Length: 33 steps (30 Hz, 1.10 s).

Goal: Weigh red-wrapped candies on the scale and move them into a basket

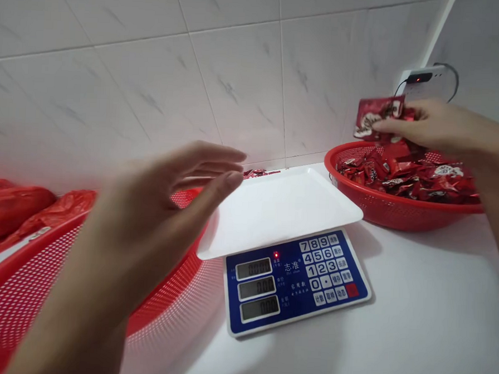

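My right hand (430, 127) pinches red printed packets (372, 118) above a red plastic basket (399, 209) full of similar small packets (400, 175). How many packets it holds I cannot tell. My left hand (182, 189), somewhat blurred, hovers with fingers stretched and thumb apart, at the left side of the scale's tray; nothing is in it. The white tray (282, 208) of the digital scale holds nothing. Below it, the scale's blue panel (298, 284) has number keys, a lit red light and displays that read zeros.
Another red basket (163, 311) stands at the left under my left arm. Red plastic bags (18, 208) lie behind it. Some red packets (261, 173) show behind the tray. A power strip (434, 82) with a cable is at the back right, against the tiled wall (239, 58).
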### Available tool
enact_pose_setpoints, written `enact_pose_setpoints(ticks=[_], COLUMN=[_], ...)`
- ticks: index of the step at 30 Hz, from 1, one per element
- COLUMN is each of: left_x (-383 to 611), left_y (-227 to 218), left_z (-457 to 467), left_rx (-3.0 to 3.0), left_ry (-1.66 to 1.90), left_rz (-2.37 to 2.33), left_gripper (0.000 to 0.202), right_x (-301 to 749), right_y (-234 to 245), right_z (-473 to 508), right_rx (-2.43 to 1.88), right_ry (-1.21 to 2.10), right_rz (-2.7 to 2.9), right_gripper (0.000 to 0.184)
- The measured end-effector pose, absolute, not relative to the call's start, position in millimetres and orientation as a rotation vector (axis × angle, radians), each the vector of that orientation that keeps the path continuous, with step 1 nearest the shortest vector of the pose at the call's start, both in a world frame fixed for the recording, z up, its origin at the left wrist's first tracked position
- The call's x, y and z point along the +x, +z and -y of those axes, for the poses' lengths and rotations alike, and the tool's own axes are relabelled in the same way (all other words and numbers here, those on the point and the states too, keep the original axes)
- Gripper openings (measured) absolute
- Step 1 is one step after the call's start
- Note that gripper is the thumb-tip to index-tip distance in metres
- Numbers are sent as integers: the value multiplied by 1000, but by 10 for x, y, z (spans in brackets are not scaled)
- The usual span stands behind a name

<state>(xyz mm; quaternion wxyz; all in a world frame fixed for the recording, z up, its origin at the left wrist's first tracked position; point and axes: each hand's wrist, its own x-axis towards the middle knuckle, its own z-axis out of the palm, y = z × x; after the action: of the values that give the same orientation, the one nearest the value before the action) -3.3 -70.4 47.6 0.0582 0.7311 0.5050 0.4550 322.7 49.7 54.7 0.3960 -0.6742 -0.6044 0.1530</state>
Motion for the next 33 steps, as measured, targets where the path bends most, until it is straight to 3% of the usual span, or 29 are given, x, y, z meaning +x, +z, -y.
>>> enact_pose_setpoints(ticks=[4,7,19,23,29,33], left_x=[222,353,244,216,130,145], left_y=[333,240,109,18,7,96], left_z=[391,205,74,-63,-79,22], left_rx=[2093,2029,1961,1901,2194,2216], left_ry=[1395,1410,1254,1438,1059,1070], left_rz=[-1302,-1093,-1070,-1162,-1724,-1680], left_gripper=[41,45,31,24,18,13], right_x=[2682,2377,2242,2321,2438,2377], right_y=[494,345,259,229,197,193], right_z=[-228,-119,-67,-168,-289,-229], right_rx=[-1105,-845,-1032,-1093,-946,-780], right_ry=[929,1163,1033,1005,1054,1039], right_rz=[1470,1636,1954,1816,1557,1483], right_gripper=[15,24,20,18,22,22])
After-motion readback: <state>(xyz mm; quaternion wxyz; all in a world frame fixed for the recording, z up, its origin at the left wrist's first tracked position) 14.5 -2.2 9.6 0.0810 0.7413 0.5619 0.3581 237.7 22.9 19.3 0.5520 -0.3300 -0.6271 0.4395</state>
